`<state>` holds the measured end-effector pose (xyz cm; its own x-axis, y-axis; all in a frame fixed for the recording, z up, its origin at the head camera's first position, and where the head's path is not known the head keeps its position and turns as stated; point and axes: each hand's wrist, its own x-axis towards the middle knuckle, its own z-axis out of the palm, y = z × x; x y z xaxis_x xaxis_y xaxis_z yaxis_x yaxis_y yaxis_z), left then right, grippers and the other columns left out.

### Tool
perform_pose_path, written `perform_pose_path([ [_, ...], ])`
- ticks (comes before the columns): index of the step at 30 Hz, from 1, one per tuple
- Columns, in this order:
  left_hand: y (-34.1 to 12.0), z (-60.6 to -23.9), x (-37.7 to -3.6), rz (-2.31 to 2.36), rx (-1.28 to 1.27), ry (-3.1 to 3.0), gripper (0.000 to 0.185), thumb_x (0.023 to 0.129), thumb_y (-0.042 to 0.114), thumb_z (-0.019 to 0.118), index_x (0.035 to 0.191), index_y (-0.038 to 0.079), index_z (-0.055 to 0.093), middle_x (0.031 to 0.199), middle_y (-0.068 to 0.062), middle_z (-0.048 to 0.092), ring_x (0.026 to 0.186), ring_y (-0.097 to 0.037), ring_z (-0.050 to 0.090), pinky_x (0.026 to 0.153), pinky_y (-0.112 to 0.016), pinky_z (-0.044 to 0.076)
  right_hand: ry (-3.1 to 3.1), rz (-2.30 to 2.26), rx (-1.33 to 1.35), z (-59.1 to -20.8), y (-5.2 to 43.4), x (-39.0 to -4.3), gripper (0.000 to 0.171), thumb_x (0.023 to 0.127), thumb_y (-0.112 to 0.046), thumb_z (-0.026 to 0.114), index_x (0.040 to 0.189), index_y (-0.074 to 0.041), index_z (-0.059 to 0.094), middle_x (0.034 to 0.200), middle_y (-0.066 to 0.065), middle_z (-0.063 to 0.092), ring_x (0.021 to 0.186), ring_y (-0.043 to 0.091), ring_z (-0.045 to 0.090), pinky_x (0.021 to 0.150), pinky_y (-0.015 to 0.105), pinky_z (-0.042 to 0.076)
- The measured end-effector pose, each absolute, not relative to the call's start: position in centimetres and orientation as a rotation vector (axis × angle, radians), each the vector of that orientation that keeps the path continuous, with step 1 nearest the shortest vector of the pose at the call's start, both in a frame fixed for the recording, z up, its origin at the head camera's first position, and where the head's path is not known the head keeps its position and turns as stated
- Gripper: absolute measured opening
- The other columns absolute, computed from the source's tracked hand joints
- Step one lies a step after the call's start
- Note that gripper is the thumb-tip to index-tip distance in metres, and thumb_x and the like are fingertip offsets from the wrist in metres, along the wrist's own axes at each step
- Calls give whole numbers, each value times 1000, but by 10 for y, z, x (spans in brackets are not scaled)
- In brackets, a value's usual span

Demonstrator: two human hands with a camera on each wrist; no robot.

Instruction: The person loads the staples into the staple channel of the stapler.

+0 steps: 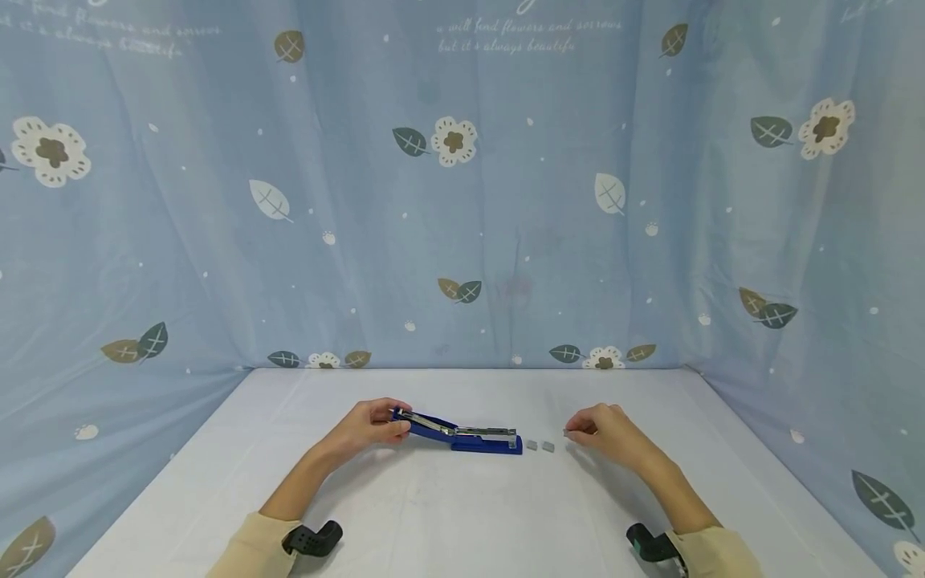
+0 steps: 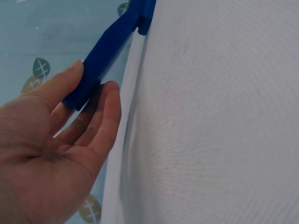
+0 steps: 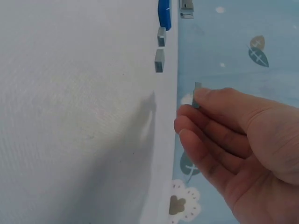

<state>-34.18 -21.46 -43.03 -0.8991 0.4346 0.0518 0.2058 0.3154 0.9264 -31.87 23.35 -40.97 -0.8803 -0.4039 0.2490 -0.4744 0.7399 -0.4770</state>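
Looking down from the head view, I see the white table [image 1: 462, 514] running wide and bare toward me, with the flowered blue curtain [image 1: 462, 201] closing it off at the back and along both sides; the work sits near the far edge, so I have more open room toward me than behind it.

I have my left hand [image 1: 370, 427] at the raised rear end of the blue stapler [image 1: 462, 434]. In the left wrist view the thumb lies on top of the lifted blue arm and the fingertips [image 2: 108, 93] curl up beneath its tip, so that hand pinches the arm's end lightly, palm open below it. The stapler itself lies flat on the table, its base pointing to my right, the top swung up so the metal staple channel shows along the middle.

My right hand [image 1: 603, 431] hovers just above the table, well to the right of the stapler. Its thumb and fingers [image 3: 205, 119] are closed together on a small grey staple strip [image 3: 197, 91], seen edge-on in the right wrist view.

Between that hand and the stapler's front, two more short grey staple pieces [image 1: 540, 445] lie side by side on the cloth, just apart from each other and just beside the stapler's nose.
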Motion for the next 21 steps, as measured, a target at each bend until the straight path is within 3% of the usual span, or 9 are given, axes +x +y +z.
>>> perform_pose_path([
  [21,-214,-432,-343,1639,605,2367,42,95,21,67,131,2,56,108,-22,70,100,-28,70,83,-33,60,-2787,967,627,-402,227,-324,16,92,-15,69,105,-6,73,97,3,74,85,13,67,74,26,59],
])
